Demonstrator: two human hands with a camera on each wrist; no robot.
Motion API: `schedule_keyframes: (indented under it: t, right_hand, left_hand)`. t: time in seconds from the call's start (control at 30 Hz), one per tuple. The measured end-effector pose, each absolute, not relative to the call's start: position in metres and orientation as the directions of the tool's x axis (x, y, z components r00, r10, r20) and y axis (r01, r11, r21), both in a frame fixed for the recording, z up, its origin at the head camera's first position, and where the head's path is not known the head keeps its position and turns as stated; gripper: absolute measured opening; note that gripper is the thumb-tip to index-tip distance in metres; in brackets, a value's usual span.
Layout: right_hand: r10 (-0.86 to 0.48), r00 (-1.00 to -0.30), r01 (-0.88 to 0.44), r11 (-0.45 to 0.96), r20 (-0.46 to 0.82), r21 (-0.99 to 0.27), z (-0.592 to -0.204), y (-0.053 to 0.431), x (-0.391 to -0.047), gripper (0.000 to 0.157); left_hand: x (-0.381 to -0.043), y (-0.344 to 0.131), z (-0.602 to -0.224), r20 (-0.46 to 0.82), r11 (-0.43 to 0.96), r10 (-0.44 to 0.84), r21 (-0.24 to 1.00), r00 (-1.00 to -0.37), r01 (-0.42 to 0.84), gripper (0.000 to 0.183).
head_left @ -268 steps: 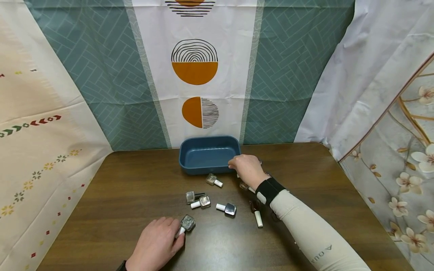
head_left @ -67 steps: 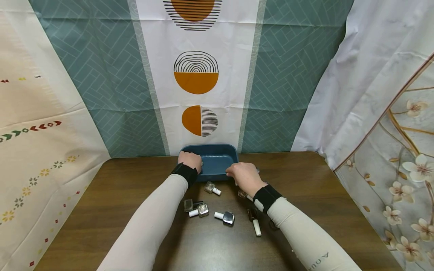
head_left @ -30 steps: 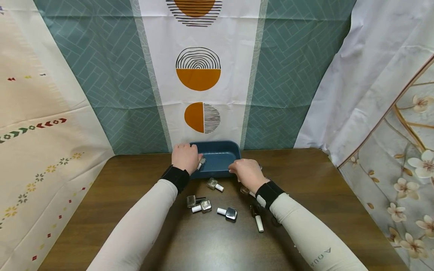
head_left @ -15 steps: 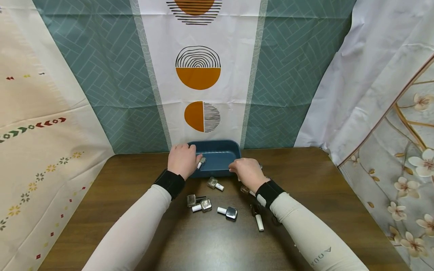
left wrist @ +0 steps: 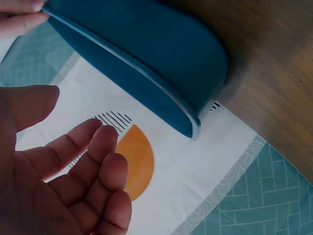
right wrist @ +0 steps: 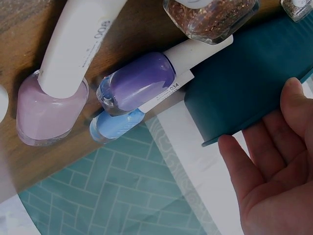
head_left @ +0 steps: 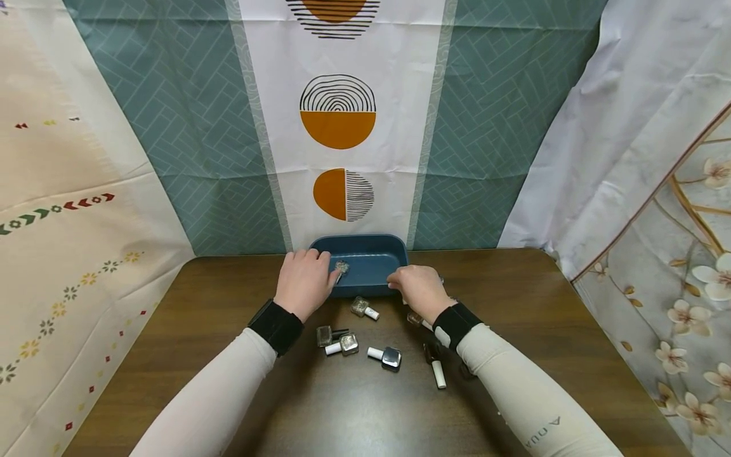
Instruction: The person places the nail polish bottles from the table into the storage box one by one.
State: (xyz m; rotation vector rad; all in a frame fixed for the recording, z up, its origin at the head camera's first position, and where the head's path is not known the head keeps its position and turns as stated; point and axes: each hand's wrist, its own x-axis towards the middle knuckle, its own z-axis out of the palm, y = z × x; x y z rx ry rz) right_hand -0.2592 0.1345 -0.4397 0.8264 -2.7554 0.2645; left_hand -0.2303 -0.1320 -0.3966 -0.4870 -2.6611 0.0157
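A blue plastic bin (head_left: 371, 291) stands at the back of the table, and one glitter nail polish bottle (head_left: 341, 268) lies inside at its left end. My left hand (head_left: 305, 282) hovers by the bin's left edge. In the left wrist view, the fingers of my left hand (left wrist: 73, 171) are loosely bent and hold nothing. My right hand (head_left: 419, 292) pinches the bin's rim at the front right corner, thumb on one side and fingers on the other. Purple (right wrist: 142, 81), light blue (right wrist: 117, 125) and pink (right wrist: 51, 115) nail polish bottles lie near it in the right wrist view.
More nail polish bottles lie in front of the bin: a glitter one (head_left: 359, 306), a black-capped one (head_left: 324, 336), a silvery one (head_left: 349, 344), a dark one (head_left: 391, 358) and a brown one with white cap (head_left: 438, 374). Patterned cloth (head_left: 342, 209) hangs behind the table.
The glitter bottle my left hand touched at the table's front now lies in the bin. My left hand has let go and drawn back leftward. My right hand has stayed on the rim.
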Motion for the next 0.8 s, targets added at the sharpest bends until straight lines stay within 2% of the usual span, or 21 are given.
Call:
schedule_keyframes:
  t: [0.4,0.8]
  right_hand:
    - [-0.51,-0.808,-0.558,0.823,0.295,-0.107,-0.44,0.135,-0.259,0.013]
    - [-0.507,-0.814,-0.553,0.826,0.285,-0.109,-0.441,0.136,-0.26,0.014]
  left_hand:
    - [-0.203,-0.129,-0.407,0.386,0.91,0.405,-0.083,-0.829,0.406,0.03]
    - [-0.181,-0.133,-0.424,0.354,0.882,0.447,-0.02,-0.821,0.471,0.025]
